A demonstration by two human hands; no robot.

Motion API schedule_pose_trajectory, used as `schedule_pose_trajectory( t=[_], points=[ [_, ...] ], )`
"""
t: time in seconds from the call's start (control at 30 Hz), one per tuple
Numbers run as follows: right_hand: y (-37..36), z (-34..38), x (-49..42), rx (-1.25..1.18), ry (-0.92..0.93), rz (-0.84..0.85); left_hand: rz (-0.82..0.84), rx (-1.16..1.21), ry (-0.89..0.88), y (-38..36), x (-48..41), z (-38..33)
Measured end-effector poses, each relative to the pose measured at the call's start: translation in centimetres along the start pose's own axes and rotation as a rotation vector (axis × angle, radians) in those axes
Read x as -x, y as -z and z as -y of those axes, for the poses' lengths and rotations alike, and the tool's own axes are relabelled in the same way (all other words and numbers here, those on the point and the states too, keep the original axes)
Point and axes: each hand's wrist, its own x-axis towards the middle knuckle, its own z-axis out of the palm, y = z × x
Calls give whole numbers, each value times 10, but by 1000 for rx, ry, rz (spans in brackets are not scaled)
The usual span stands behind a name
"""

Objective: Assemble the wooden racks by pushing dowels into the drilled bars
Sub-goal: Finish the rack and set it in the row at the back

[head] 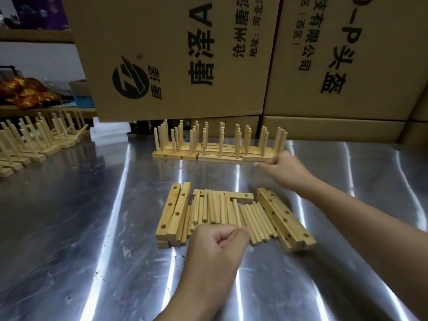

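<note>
Cardboard boxes, 12 o'clock, contents unseen. Steel bench: finished racks, 12 o'clock; loose dowels between drilled bars, centre. I see left hand and right hand with fingers curled; grip unclear.

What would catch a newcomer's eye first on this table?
Probably the loose dowels lying side by side on the shiny metal table, flanked by drilled bars, with the left hand at their near edge. Behind, a row of finished racks bristles with upright pegs, the right hand reaching toward its right end. Big printed cardboard boxes loom at the back.
</note>
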Motion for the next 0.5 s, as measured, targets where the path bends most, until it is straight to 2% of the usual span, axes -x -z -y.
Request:
schedule_pose_trajectory(
  t=[0.27,0.4,0.5],
  points=[
    [44,-36,132,27,-124,20,-29,-49,-64,-2,3,-5],
    [29,-48,173,18,-94,-108,-69,-154,-179,8,7,-8],
    [19,-55,186,41,-30,-241,-234,-256,-303,33,2,-14]
  ],
)
